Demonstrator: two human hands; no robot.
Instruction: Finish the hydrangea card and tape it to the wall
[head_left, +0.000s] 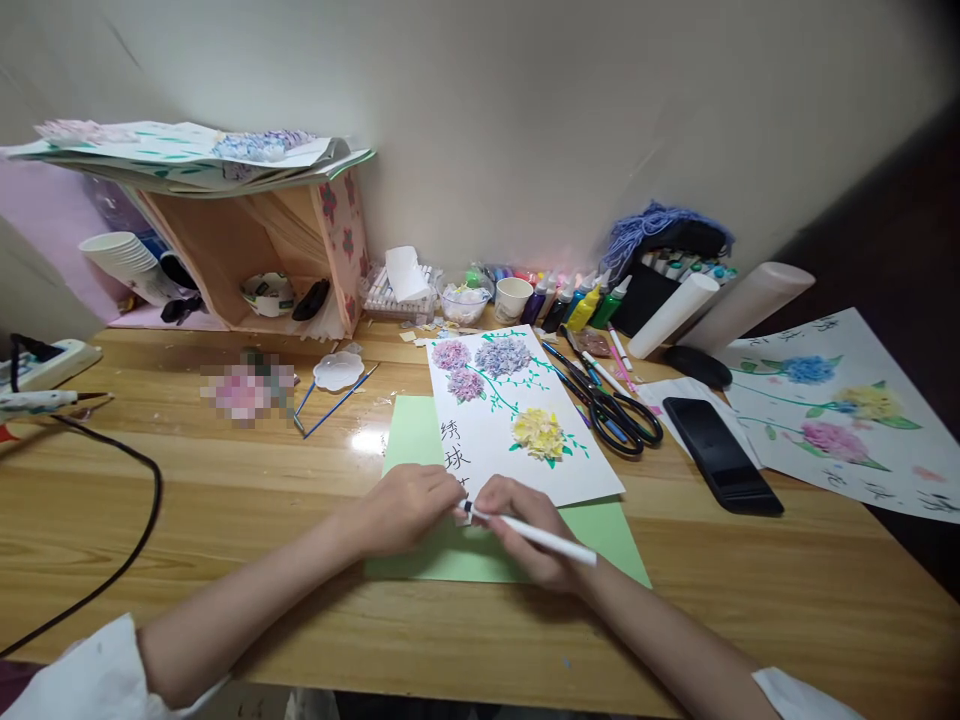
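A white sheet with pink, purple and yellow paper flowers, green stems and black written characters lies on a green paper on the wooden table. My right hand is closed around a white pen, its tip at the sheet's near left corner. My left hand is curled, fingers pressed together right at the pen tip and touching the sheet's edge; what they pinch is hidden.
Black scissors and a black phone lie right of the sheet. Another flower drawing lies far right. Paint bottles, a paper cup, rolled paper line the wall. Wooden shelf, a black cable at left.
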